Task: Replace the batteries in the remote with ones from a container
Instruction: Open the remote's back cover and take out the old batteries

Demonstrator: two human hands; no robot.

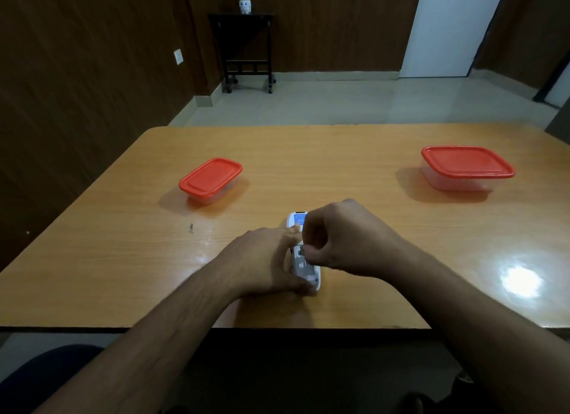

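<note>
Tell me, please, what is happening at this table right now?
A person is working on a white remote lying back-up on the wooden table. The left hand steadies it while the right hand picks at its open battery compartment. Two clear containers with red lids, a smaller one on the left and a larger one on the right, sit closed farther back.

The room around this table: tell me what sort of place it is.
Probably a plain office or meeting room, not a kitchen: a large laminate table, dark wood-panelled walls, a tiled floor, and a small wheeled side stand holding a white ornament.
</note>
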